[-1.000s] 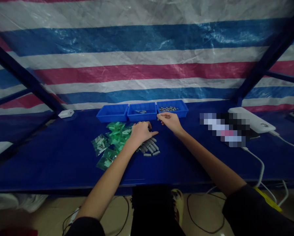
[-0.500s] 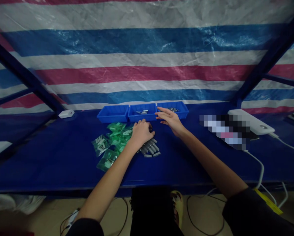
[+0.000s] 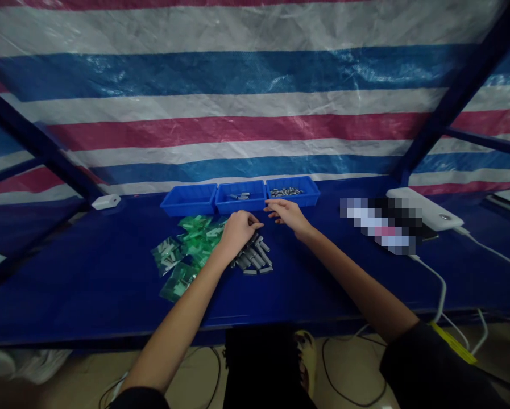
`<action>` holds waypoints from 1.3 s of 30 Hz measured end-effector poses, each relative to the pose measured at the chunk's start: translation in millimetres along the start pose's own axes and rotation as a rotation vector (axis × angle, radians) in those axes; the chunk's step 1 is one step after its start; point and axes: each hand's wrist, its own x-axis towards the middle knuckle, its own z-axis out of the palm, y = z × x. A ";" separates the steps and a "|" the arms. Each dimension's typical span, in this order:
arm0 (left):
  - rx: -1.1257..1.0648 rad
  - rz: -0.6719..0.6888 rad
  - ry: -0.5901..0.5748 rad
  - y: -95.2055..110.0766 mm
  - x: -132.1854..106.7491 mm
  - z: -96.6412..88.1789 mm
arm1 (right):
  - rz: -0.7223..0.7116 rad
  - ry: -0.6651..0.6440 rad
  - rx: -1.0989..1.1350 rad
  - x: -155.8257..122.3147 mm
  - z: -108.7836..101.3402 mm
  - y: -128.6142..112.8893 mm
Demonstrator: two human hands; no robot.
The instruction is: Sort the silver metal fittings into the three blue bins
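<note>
My left hand (image 3: 238, 232) is over the far end of a pile of grey metal pieces (image 3: 256, 257). Its thumb and fingertips come together in a pinch, and what is between them is too small to make out. Just to the right, my right hand (image 3: 289, 217) hovers in front of the bins with its fingers apart and nothing visible in them. Left of the pile lie green-tinted plastic bags (image 3: 196, 241) with pale pieces inside. A clear bag (image 3: 167, 255) of similar pieces sits beside them.
Behind my hands stand three blue bins: a left bin (image 3: 189, 200), a middle bin (image 3: 241, 204) with a few metal pieces, and a right bin (image 3: 310, 196) with many small ones. A white power bank (image 3: 425, 209) with a cable lies at right, near a blurred-out object (image 3: 380, 224).
My right hand has drawn back from the right bin's edge, toward my left hand. My left fingers have closed into a pinch. The whole view has shifted slightly.
</note>
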 end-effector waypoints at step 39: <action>0.144 0.225 -0.262 11.7 -12.3 -7.3 | -0.127 -0.022 0.260 6.7 3.7 2.4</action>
